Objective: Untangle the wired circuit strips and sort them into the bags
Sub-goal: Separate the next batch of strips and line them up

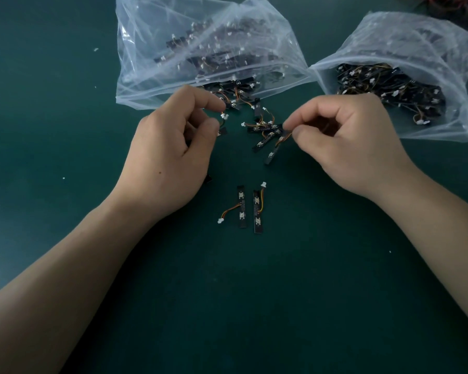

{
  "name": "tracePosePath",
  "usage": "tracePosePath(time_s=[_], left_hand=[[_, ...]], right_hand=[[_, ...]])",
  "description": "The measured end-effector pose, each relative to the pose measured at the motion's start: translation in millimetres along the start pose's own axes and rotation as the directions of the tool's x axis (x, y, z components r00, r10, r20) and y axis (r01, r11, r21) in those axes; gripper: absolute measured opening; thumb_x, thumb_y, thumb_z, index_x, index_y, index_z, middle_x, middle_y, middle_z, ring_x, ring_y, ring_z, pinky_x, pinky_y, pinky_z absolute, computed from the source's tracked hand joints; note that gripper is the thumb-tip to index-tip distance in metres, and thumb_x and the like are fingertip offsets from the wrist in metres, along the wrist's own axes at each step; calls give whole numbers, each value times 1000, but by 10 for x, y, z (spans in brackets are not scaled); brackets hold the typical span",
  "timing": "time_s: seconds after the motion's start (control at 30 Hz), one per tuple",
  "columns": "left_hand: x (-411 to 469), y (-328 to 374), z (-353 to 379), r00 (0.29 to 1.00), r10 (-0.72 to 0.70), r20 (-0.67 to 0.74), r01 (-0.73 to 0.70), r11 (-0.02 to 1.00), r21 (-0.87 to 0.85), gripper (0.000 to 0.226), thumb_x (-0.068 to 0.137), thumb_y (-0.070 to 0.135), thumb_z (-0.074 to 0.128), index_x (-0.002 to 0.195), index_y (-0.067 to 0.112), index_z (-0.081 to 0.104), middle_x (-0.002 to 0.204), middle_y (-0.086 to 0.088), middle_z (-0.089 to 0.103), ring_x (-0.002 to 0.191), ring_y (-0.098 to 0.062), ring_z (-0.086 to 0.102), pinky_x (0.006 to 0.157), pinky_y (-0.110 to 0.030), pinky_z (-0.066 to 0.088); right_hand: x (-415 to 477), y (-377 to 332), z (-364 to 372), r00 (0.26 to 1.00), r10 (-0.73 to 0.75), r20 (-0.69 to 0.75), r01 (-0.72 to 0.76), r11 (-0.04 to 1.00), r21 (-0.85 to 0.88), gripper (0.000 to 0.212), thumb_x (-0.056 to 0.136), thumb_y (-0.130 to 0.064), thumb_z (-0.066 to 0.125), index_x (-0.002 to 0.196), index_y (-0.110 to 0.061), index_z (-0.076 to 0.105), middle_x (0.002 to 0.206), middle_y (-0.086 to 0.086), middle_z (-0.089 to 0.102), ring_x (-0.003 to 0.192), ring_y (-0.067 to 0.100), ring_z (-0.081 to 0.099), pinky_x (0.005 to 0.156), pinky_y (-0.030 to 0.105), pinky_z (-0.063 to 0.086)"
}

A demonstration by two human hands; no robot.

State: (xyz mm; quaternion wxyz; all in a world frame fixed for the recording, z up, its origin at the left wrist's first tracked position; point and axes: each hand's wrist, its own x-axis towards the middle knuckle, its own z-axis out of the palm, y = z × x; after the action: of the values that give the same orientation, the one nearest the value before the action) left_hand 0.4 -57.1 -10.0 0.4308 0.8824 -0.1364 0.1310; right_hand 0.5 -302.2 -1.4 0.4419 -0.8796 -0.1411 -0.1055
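A tangle of black circuit strips [265, 130] with orange-yellow wires and white plugs lies between my hands on the green table [65, 117]. My right hand [346, 141] pinches a wire at the tangle's right side. My left hand [173, 147] pinches a strip's wire [223, 118] near its white plug, the strip mostly hidden under the fingers. Two separated strips [250, 209] lie side by side nearer to me. A clear bag [200, 49] full of strips lies open behind the left hand. A second clear bag [405, 76] sits at the right.
More strips spill from the left bag's mouth [235, 95]. A dark heap of red and black wires [454, 6] shows at the far right corner. Small white specks [95, 49] dot the table.
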Motion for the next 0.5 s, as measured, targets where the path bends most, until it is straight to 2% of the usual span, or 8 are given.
tracePosePath(time_s=[0.2, 0.3, 0.37, 0.5], left_hand=[[-1, -1, -8, 1000, -3, 22, 3, 1000, 6, 15, 100, 17, 60, 105, 27, 70, 75, 24, 61, 62, -7, 52, 60, -10, 40], [-6, 10, -7, 999, -2, 37, 1, 1000, 17, 13, 98, 19, 64, 101, 28, 72, 80, 17, 65, 62, -13, 54, 60, -14, 43], [-5, 11, -11, 999, 1, 42, -2, 1000, 17, 13, 96, 20, 64, 99, 30, 73, 83, 16, 67, 65, -15, 57, 62, -14, 45], [-9, 2, -9, 999, 6, 48, -6, 1000, 10, 15, 95, 17, 65, 100, 30, 72, 81, 16, 67, 63, -12, 56, 60, -13, 43]], right_hand=[[0, 1, -59, 986, -56, 158, 81, 985, -155, 16, 81, -15, 60, 79, -24, 73, 77, -16, 67, 67, 13, 59, 58, 19, 43], [-17, -26, -39, 959, -107, 263, 163, 966, -201, 15, 79, -15, 57, 75, -21, 70, 82, -11, 65, 71, 13, 60, 65, 34, 48], [-26, -36, -38, 940, -128, 317, 199, 958, -204, 14, 77, -15, 57, 73, -21, 69, 86, -8, 64, 76, 19, 62, 68, 41, 50], [-27, -51, -77, 916, -133, 377, 203, 968, -150, 14, 76, -14, 57, 71, -22, 68, 91, -7, 64, 82, 19, 64, 72, 42, 50]])
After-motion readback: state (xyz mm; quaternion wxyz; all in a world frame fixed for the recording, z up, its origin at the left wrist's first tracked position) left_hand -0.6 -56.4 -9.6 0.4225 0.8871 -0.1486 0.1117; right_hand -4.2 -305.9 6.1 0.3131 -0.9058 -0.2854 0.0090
